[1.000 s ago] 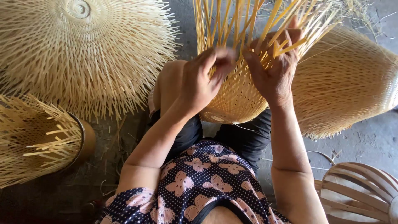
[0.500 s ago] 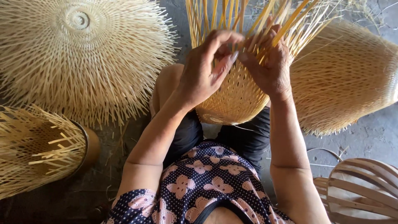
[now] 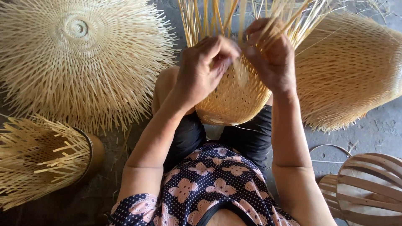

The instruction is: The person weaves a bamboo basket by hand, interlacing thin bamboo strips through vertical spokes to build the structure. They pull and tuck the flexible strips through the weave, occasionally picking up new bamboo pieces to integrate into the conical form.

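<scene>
A half-woven bamboo basket (image 3: pixel 234 98) rests on my lap, its rounded bottom toward me and loose strips (image 3: pixel 209 19) fanning up and away. My left hand (image 3: pixel 205 69) presses on the basket's woven wall with its fingers curled around strips near the weave's edge. My right hand (image 3: pixel 270 58) is just beside it, pinching several of the upright strips. The two hands almost touch at the fingertips. What lies under the fingers is hidden.
A large flat woven piece (image 3: pixel 79 54) with spiky edges lies on the floor at the left. Another woven basket body (image 3: pixel 351 71) lies at the right. A smaller unfinished basket (image 3: pixel 37 159) stands at the lower left, and a slatted wooden frame (image 3: pixel 368 188) at the lower right.
Both hands have moved closer together and lower on the basket's strips, the left hand curling over the weave. The view has shifted slightly.
</scene>
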